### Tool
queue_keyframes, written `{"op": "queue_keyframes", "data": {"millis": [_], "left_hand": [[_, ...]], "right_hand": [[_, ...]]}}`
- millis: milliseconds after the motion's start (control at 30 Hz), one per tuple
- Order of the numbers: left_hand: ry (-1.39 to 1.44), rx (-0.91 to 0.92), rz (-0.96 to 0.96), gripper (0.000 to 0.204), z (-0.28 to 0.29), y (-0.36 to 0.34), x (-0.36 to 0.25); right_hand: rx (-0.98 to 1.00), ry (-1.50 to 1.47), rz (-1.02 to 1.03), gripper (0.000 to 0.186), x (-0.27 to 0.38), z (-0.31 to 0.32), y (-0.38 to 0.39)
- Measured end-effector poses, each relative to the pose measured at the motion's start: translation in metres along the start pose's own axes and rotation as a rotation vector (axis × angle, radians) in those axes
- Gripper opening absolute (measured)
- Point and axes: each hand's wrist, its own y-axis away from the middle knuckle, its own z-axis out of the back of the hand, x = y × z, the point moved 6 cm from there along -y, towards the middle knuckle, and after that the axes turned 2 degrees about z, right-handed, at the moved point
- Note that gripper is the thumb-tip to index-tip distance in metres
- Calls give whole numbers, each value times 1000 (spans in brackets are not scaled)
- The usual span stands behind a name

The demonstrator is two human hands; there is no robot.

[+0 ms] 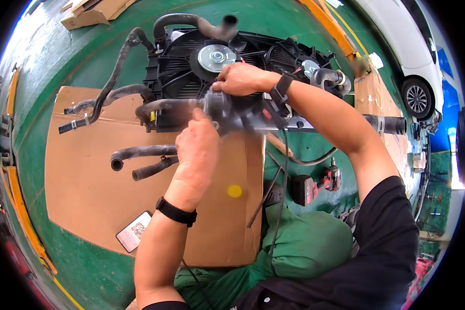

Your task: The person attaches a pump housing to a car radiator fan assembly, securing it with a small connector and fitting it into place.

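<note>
Between my hands is a black cylindrical part (217, 107), blurred, at the right end of a grey-black rubber hose (175, 106). My left hand (197, 147) grips it from below with curled fingers, the fingertips by the hose end. From above, my right hand (244, 79) closes its fingers on the part's top. Behind them lies a radiator fan assembly (183, 62) with black shrouds and a silver round motor (217, 58). More bent hoses (124, 50) run off its left side. What the fingers press against underneath is hidden.
Brown cardboard (98, 170) lies under the work on a green floor. On it are two loose hoses (144, 151) and a phone (133, 231). A red-black cordless power tool (318, 183) stands by my knee. Beyond are an orange lift arm (330, 26) and a white car (403, 36).
</note>
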Motion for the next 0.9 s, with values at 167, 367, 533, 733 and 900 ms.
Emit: {"op": "queue_keyframes", "data": {"millis": [167,367,533,733,900], "left_hand": [[-76,-19,-28,42,-5,-1,-2],[-114,47,3,34,-2,1,-6],[-47,-41,19,38,-11,-3,6],[-21,-60,-41,27,-5,1,-3],[-48,-99,-51,22,-11,2,4]], "right_hand": [[-66,19,85,43,-8,17,4],[40,264,386,33,10,16,-18],[47,180,174,32,11,7,-11],[31,19,-40,48,-4,9,9],[84,179,69,35,17,16,2]]}}
